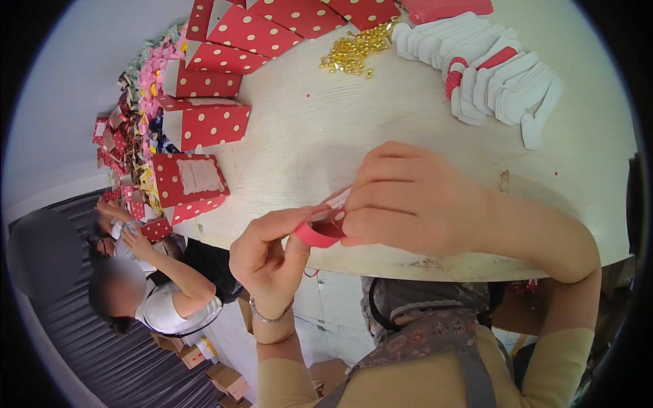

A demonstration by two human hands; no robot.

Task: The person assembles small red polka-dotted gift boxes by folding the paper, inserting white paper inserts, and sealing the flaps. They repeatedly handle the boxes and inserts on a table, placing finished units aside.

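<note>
Head view: on the near side of the gold studs (354,54), a looped red strip (317,238) slants up rightward between the left hand (271,255), pinching its lower bend, and the right hand (416,204), gripping its upper end, fingertips partly hidden; neither is nearer.

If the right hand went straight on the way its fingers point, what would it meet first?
The right hand would first meet the small curled red paper strip it touches, then probably the left hand; depth is unclear.
</note>
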